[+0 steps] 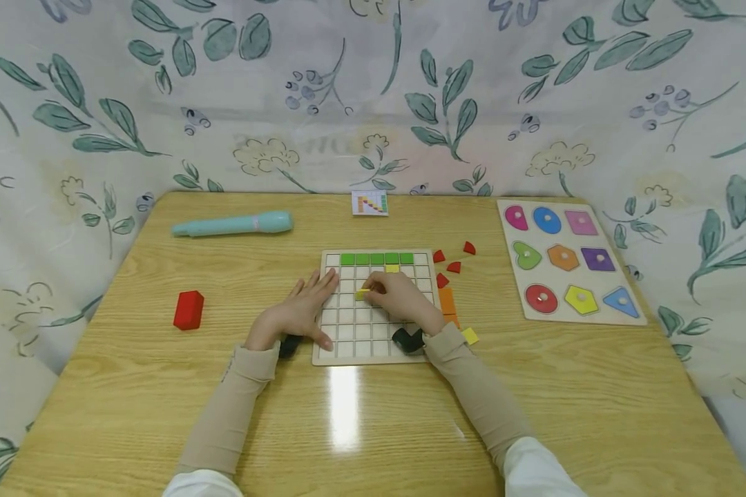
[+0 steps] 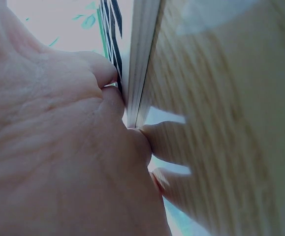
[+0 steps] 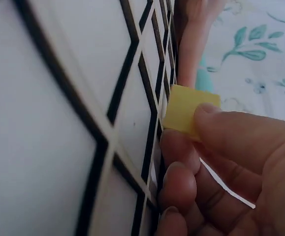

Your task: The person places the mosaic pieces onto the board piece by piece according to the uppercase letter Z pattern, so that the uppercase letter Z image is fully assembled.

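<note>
Right hand [image 1: 400, 297] pinches a yellow square tile [image 3: 184, 110], grid board [image 1: 363, 347] under it, green square tiles [image 1: 377, 259] beyond, left hand [image 1: 301, 312] spread (thumb wide) at the board's edge

No legible text or numbers.

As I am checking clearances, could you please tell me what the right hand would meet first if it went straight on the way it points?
Probably the left hand, on the pale gridded wooden board, beyond the yellow square tile the right hand pinches, though exact height is unclear.
</note>
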`<state>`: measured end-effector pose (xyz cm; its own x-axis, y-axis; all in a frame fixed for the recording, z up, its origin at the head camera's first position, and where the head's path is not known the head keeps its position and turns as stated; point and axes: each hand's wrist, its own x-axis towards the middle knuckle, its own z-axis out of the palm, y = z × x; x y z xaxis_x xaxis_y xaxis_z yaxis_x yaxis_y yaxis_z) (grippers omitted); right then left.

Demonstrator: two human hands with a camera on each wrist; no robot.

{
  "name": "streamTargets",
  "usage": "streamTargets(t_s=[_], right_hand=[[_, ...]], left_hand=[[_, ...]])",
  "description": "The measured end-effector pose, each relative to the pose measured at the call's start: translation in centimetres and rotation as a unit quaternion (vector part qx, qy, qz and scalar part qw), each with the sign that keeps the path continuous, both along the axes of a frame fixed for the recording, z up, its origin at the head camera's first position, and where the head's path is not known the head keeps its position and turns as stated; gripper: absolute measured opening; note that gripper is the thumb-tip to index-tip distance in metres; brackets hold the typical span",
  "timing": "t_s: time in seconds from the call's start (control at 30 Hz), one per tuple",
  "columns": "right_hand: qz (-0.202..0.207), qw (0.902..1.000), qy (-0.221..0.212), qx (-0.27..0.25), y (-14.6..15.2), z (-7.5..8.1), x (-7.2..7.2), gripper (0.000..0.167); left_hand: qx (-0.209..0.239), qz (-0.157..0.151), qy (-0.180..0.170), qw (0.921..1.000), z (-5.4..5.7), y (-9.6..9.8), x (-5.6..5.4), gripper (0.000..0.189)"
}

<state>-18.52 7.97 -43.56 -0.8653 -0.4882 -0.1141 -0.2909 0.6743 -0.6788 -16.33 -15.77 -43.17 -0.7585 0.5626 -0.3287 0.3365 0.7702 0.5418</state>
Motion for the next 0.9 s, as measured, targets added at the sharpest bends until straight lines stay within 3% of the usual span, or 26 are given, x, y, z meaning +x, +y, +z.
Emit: streamTargets(t_s=[0.43, 0.7, 0.9], right_hand=[[-0.028, 0.9977, 0.056, 0.025, -1.1, 0.0, 0.7, 0.019], [-0.048, 0.9979, 0.040, 0.018, -1.0, -0.1, 0.9, 0.010], [-0.025, 0.9992, 0.029, 0.016, -1.0, -0.1, 1.2, 0.003]], left_hand=[[-0.001, 0.003, -0.002, 1.0000, 0.4, 0.0, 0.1, 0.135], [0.002, 0.005, -0.003, 1.0000, 0.2, 0.1, 0.1, 0.135], [-0.001, 0.003, -0.003, 1.0000, 0.2, 0.2, 0.1, 0.135]])
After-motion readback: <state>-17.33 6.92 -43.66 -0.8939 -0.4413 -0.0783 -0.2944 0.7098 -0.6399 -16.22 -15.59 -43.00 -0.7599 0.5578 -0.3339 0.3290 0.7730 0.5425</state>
